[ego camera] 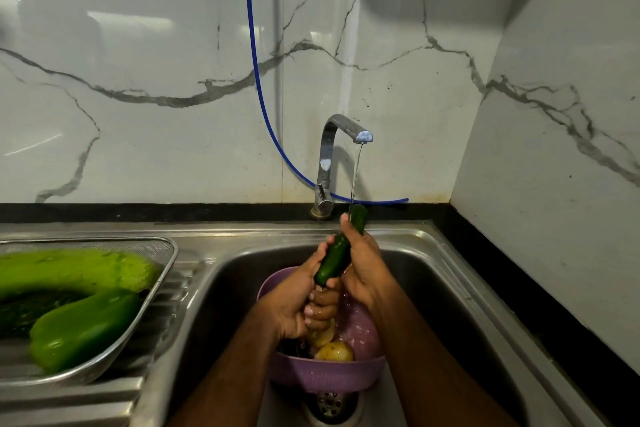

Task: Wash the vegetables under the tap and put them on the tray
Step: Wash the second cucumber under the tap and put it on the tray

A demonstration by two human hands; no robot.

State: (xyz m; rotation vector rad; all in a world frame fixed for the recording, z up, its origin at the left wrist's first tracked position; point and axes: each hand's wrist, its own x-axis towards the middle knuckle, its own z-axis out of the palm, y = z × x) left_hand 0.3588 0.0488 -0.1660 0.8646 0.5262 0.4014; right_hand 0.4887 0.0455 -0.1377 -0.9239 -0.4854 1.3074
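Observation:
A dark green cucumber (pixel 337 253) is held upright and tilted under a thin stream of water from the chrome tap (pixel 332 156). My right hand (pixel 363 263) grips its upper part. My left hand (pixel 298 298) holds its lower end, fingers curled below it. Beneath my hands a purple colander (pixel 329 374) stands in the sink (pixel 433 274) with yellowish vegetables (pixel 334 350) inside. On the drainboard at the left, a steel mesh tray (pixel 166 253) carries two large light green gourds (pixel 76 274) and a darker vegetable between them.
A blue hose (pixel 258 80) hangs down the marble wall and runs behind the tap. The sink drain (pixel 330 404) shows below the colander. A black counter edge (pixel 519 288) runs along the back and right side.

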